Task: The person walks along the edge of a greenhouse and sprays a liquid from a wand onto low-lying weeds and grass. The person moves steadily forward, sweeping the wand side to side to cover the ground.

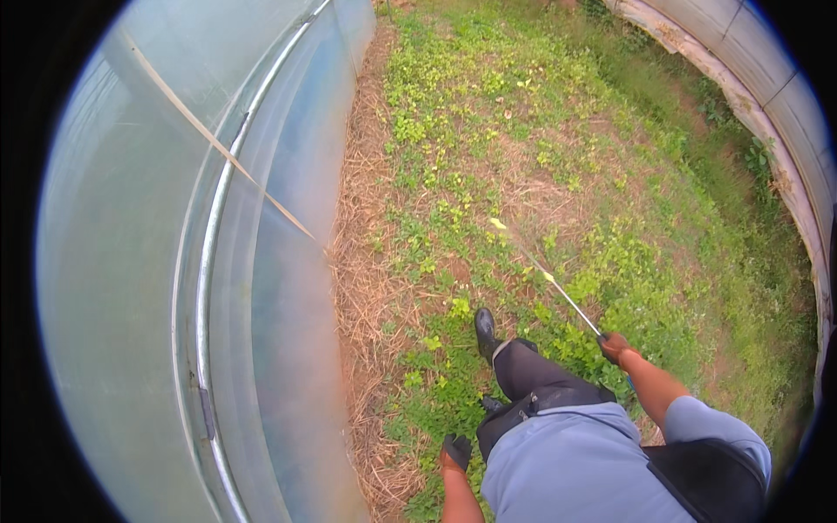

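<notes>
My right hand [615, 346], in a dark glove, grips the handle end of a thin metal spray wand [558, 289]. The wand reaches forward and left over low green weeds, ending in a yellow tip [498, 224]. My left hand [455, 452], also gloved, hangs by my hip near the lower edge, fingers curled and holding nothing that I can see. One of my dark boots [485, 331] is stepped forward on the weeds, just left of the wand.
A clear plastic greenhouse tunnel wall [261, 261] with a curved metal hoop [209, 261] runs along my left. Dry straw [366, 296] lines its base. Another tunnel's plastic edge [785, 174] borders the right. Green weeds [540, 131] and bare patches cover the strip ahead.
</notes>
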`<state>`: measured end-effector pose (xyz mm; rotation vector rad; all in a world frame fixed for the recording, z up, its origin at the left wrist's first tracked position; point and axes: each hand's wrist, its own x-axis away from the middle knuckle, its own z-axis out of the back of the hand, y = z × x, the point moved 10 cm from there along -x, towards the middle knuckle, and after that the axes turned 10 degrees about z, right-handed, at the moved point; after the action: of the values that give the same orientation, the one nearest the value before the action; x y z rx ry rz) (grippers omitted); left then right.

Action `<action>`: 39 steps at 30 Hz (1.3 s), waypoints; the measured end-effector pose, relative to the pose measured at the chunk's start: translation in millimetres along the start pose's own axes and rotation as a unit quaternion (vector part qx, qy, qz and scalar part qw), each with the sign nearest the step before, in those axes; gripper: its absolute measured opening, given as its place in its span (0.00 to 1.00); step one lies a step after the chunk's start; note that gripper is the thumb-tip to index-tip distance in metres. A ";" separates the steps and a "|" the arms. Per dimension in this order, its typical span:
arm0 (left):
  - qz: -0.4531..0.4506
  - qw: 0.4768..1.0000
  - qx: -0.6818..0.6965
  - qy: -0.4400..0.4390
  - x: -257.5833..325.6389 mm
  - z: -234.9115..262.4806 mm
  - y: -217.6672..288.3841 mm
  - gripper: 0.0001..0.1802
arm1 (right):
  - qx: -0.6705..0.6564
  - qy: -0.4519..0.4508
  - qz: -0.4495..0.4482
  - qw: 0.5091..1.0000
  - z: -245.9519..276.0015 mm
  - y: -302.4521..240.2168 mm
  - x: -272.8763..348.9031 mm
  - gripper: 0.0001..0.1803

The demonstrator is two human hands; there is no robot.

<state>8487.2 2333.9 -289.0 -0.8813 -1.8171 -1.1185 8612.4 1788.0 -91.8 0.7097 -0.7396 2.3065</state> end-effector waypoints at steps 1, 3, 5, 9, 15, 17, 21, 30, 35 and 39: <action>0.033 0.998 0.041 0.034 1.4 10.5 -1.5 0.31 | -0.002 -0.033 0.036 0.999 -13.7 -28.5 -16.8 0.23; 0.075 0.984 0.130 0.090 -9.6 -1.3 30.1 0.31 | -0.008 -0.027 0.117 0.993 -34.7 -66.9 -58.4 0.23; 0.062 0.981 0.143 0.116 -4.2 -1.2 70.2 0.29 | -0.009 -0.029 0.147 0.989 -44.2 -115.9 -92.2 0.22; 0.032 0.986 0.085 0.140 -5.3 -11.3 153.1 0.29 | -0.089 0.024 0.118 0.989 -24.0 -170.5 -178.8 0.21; -0.055 0.979 -0.162 0.110 -41.6 -39.1 259.9 0.21 | -0.193 0.029 0.067 0.978 26.4 -249.6 -303.0 0.20; -0.059 0.967 -0.227 0.103 -54.0 -66.4 283.5 0.20 | -0.189 0.017 0.084 0.978 33.5 -270.8 -317.6 0.21; -0.018 0.981 -0.162 0.107 -89.1 -131.9 368.3 0.21 | -0.138 -0.013 0.148 0.979 34.5 -310.0 -331.4 0.22; 0.062 0.978 -0.171 0.102 -190.1 -184.4 486.2 0.24 | -0.049 -0.145 0.124 0.980 2.8 -268.1 -274.7 0.21; 0.090 0.977 -0.178 0.069 -237.4 -229.2 560.0 0.25 | -0.062 -0.109 0.095 0.988 46.2 -312.7 -309.0 0.22; 0.073 0.974 -0.210 0.039 -260.2 -271.7 631.7 0.26 | -0.145 -0.011 0.099 0.984 88.8 -385.4 -386.4 0.21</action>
<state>9217.0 2276.0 -220.5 -1.1755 -1.4466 -1.4466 9159.9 1837.9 -150.7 0.5492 -1.1750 2.2976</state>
